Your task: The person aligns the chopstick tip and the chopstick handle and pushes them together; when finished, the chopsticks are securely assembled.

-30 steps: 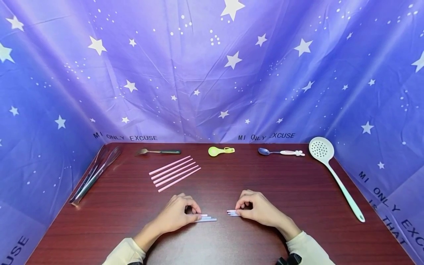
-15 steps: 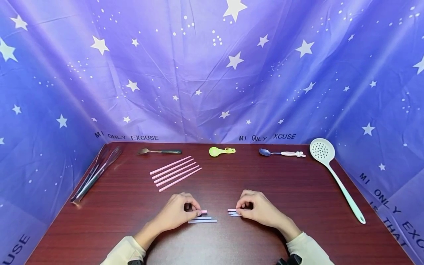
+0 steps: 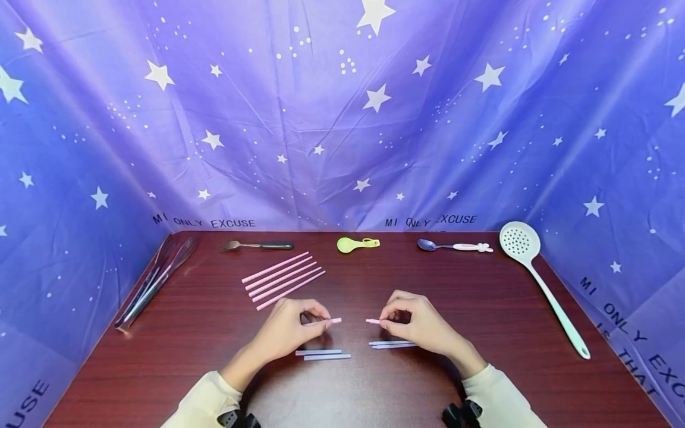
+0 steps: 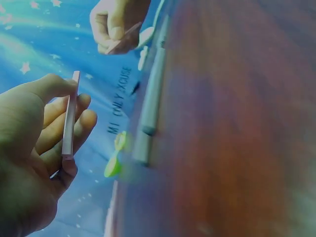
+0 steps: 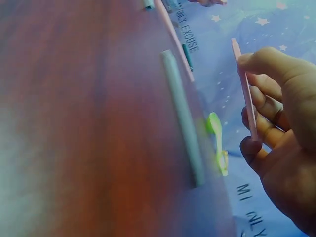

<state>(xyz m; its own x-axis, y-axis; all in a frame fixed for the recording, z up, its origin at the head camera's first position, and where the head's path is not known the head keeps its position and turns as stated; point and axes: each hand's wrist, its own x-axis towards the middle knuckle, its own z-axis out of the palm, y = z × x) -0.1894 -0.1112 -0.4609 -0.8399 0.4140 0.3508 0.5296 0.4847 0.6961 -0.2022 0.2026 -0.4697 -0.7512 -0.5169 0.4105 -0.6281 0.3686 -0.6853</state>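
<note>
In the head view my left hand (image 3: 289, 328) holds a short pink rod (image 4: 70, 123) above the table, pinched between thumb and fingers. Opposite it, my right hand (image 3: 423, 326) pinches another short pink rod (image 5: 246, 94), whose far tip is narrower. The two rods point toward each other with a gap between them. Below my left hand lie two pale blue rods (image 3: 327, 357); two more blue rods (image 3: 389, 345) lie under my right hand, partly hidden by it.
Several long pink rods (image 3: 289, 272) lie in a slanted row at left. Along the back are a fork (image 3: 257, 244), a green measuring spoon (image 3: 348, 244) and a blue spoon (image 3: 428, 245). A slotted ladle (image 3: 556, 300) lies right, a whisk-like utensil (image 3: 152, 285) left.
Both hands have risen away from the blue rods, each lifting one pink rod off the table. The blue rods stay lying where they were.
</note>
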